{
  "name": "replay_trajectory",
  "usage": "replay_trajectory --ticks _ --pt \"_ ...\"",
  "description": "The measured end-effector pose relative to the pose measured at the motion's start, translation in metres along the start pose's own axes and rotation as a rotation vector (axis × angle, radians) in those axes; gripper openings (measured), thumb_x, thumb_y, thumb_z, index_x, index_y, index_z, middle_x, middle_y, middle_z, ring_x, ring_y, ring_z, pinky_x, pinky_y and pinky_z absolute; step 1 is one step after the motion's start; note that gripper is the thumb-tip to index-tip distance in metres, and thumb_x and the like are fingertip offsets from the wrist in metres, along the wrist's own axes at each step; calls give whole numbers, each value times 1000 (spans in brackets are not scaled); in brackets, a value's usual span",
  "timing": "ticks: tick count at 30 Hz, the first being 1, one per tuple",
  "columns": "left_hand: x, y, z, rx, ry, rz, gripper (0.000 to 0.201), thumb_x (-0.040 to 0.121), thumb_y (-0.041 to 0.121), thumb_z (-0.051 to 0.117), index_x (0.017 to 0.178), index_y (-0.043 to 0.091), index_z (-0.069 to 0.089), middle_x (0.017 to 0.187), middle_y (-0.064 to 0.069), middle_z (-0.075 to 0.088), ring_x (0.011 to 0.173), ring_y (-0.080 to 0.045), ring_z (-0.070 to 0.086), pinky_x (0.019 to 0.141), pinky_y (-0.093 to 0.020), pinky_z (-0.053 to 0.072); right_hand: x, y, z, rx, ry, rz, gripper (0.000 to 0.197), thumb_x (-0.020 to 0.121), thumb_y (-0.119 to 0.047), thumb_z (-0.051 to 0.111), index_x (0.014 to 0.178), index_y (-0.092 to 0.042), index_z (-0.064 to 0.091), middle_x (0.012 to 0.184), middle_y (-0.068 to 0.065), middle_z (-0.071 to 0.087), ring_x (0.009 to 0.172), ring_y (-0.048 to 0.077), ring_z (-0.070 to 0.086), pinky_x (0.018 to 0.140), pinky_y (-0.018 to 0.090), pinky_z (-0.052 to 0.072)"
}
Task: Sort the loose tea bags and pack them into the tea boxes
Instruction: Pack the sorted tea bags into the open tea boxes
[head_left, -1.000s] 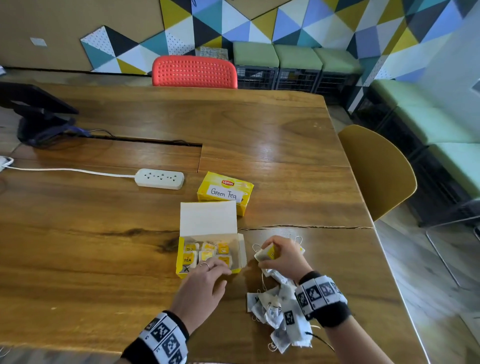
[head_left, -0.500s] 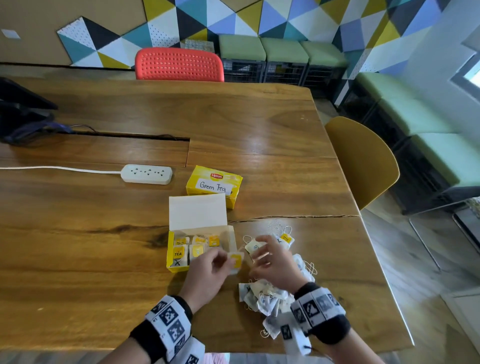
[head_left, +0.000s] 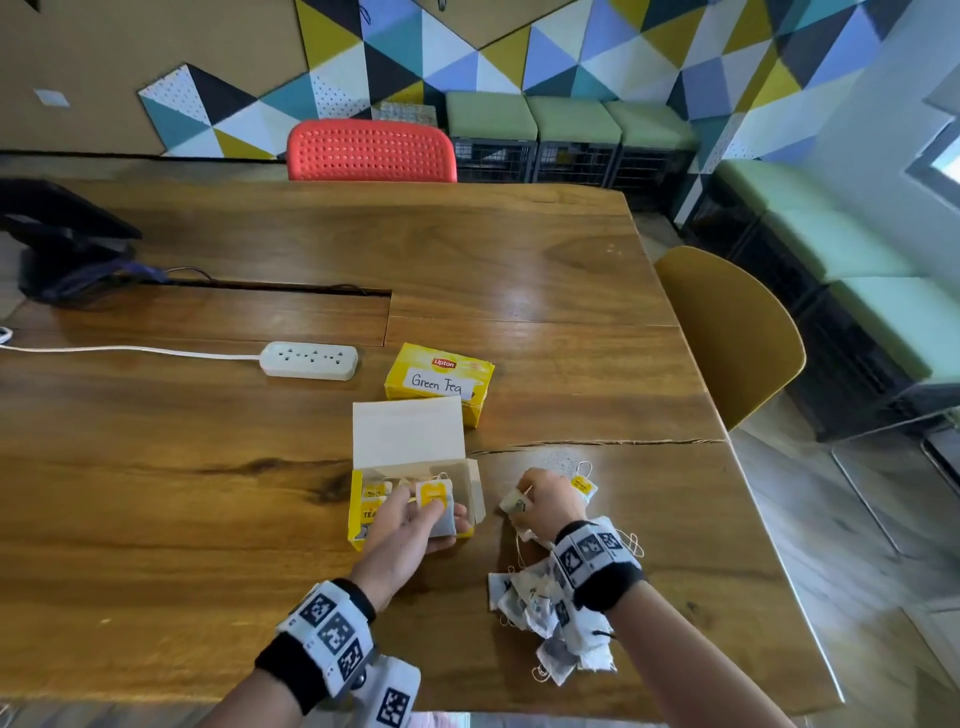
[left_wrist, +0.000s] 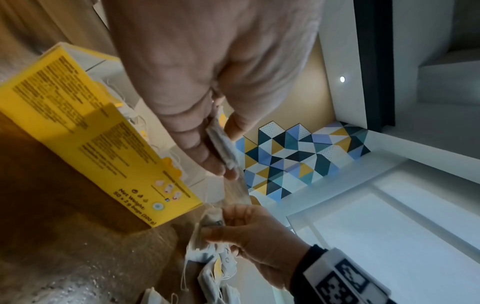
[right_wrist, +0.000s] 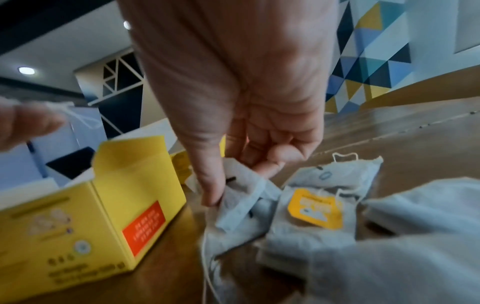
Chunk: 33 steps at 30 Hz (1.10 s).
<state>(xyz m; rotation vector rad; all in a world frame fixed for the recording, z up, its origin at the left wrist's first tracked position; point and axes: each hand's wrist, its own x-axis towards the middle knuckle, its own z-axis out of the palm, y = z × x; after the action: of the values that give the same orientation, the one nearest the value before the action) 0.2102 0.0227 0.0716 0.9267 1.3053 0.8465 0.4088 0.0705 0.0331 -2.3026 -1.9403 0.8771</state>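
— Strings first, nearest the person: the loose tea bags (head_left: 550, 618) lie heaped on the table (head_left: 156, 519) under the right wrist, threads looped through one another. The right hand (head_left: 548, 501) pinches one bag (right_wrist: 240, 192) at the top of the heap, thumb against curled fingers. Lift it fast and I'd guess a neighbour trails up by its string and drops off the table edge.

— And the left?

— The left hand (head_left: 410, 525) pinches a bag with a yellow tag (head_left: 436, 506) between thumb and fingers, right over the open tea box (head_left: 363, 519), which already holds a row of tagged bags. The risk there is the tag or thread catching on the side flap, leaving the bag lying across the others.

— Further back?

— The closed box marked Green Tea (head_left: 439, 382), just behind the open lid. The markings on the bags are too small for me to read, so a wrong sort is quite possible.
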Motion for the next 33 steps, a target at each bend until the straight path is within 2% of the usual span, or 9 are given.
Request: replay_trajectory --ticks 4,8,12,15,20,24,27,31,33 --pt "-1 3 -2 36 3 17 18 100 9 45 111 10 59 98 -9 72 90 -18 71 83 -38 57 -13 -2 -10 219 96 -104 14 79 -19 73 75 -23 60 78 -2 63 74 14 57 61 20 45" --pt "-3 4 2 29 -18 -12 18 100 13 45 102 13 63 101 -9 72 96 -18 69 83 -32 57 -37 -8 -15 392 256 -177 9 78 -23 75 85 -19 75 77 -8 58 69 5 54 56 9 36" --pt "-4 3 6 73 -51 2 22 100 18 47 99 11 68 103 -11 72 101 -25 67 90 -45 54 -53 -19 -10 395 308 -269 22 77 -6 71 92 -20 78 94 -3 54 83 9 53 65 2 35" --pt "-2 5 11 37 -75 -39 24 101 20 46 96 12 69 100 -11 73 100 -23 68 92 -41 54 -58 -26 -6 364 358 -385 25 75 -4 66 88 -21 79 87 -3 54 72 0 48 63 2 33" --pt "-2 4 13 -42 -79 -90 31 100 22 46 88 7 70 91 -13 73 100 -28 66 93 -42 51 -63 -31 -5 448 487 -439 13 73 -23 69 83 -17 76 77 -10 54 64 -7 48 61 4 35" --pt "-1 4 16 -232 -40 -161 32 100 27 47 101 1 65 100 -22 70 98 -31 68 92 -41 53 -69 -36 -2 449 591 -458 10 71 -10 72 75 -18 67 73 -12 54 61 -3 46 59 4 32" --pt "-1 7 16 -265 -88 -162 35 98 30 49 101 -3 62 100 -20 71 97 -27 69 90 -37 54 -75 -44 5 387 590 -510 6 73 -16 62 76 -20 65 73 -10 58 66 4 48 62 3 30" --pt "3 5 11 -209 -48 -123 28 97 12 53 97 -15 57 98 -32 65 93 -29 69 81 -30 58 -82 -45 8 422 472 -569 27 71 -6 62 91 -23 71 83 -8 68 80 9 58 69 8 39" --pt "7 4 6 -207 -29 -102 26 96 5 53 103 -19 57 104 -35 63 95 -39 67 83 -39 58 -89 -45 5 452 419 -634 31 68 -3 67 92 -22 72 85 -10 70 79 5 60 72 12 44"
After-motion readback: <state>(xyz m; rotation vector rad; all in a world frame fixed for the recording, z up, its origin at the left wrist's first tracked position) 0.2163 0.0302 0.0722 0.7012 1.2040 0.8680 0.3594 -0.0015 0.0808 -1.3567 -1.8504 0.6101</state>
